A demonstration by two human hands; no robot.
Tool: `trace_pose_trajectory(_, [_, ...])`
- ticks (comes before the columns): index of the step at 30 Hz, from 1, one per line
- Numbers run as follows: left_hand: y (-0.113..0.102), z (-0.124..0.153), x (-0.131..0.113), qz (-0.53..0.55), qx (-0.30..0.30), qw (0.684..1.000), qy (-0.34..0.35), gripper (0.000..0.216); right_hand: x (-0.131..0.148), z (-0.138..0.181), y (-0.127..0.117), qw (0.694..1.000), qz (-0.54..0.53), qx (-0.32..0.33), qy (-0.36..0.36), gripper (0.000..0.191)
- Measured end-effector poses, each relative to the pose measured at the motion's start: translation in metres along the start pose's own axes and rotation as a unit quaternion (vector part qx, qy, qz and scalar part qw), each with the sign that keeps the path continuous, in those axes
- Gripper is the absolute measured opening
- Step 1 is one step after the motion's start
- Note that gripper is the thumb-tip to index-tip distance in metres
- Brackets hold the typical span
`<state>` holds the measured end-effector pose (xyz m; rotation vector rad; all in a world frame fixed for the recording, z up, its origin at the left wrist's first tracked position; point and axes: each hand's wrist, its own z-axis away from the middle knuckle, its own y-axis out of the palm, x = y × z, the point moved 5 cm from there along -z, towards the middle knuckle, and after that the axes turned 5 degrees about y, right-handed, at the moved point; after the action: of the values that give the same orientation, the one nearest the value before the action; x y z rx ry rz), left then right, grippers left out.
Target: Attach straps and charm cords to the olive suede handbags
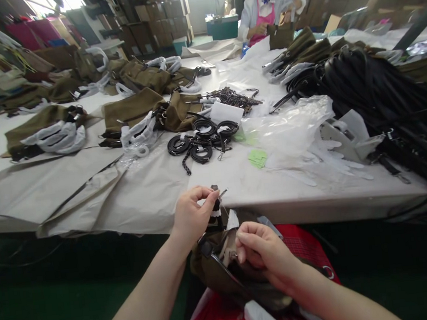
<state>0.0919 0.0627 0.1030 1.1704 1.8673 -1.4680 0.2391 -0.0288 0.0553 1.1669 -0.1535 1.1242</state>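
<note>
My left hand (194, 210) is closed at the table's front edge, thumb and forefinger pinching a black strap end (216, 213) with a small shiny metal piece (223, 193) sticking out to the right. Below lies an olive-brown bag (209, 265) on my lap, its zipper (225, 268) running along the opening. My right hand (261, 246) is over the bag with its fingers curled together; whatever is between them is too small or hidden to make out. A bit of white wrapping (232, 219) shows between the two hands.
Coiled black straps (200, 141), green slips (258, 158) and clear plastic bags (290, 126) lie on the paper-covered table (155, 186). Olive bags (131, 107) with wrapped handles stand at left. Black straps (366, 88) heap at right. A person (259, 17) works across the table.
</note>
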Motion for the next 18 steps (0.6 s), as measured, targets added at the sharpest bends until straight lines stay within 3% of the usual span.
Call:
trace_pose_trajectory(8, [-0.005, 0.006, -0.004, 0.021, -0.004, 1.0, 0.008, 0.024, -0.003, -0.004, 0.001, 1.0, 0.017, -0.002, 0.004, 0.035])
trace_pose_trajectory(18, [-0.009, 0.009, -0.01, 0.036, 0.025, 0.996, -0.072, 0.031, -0.001, -0.003, 0.006, 0.997, 0.073, -0.006, -0.022, 0.042])
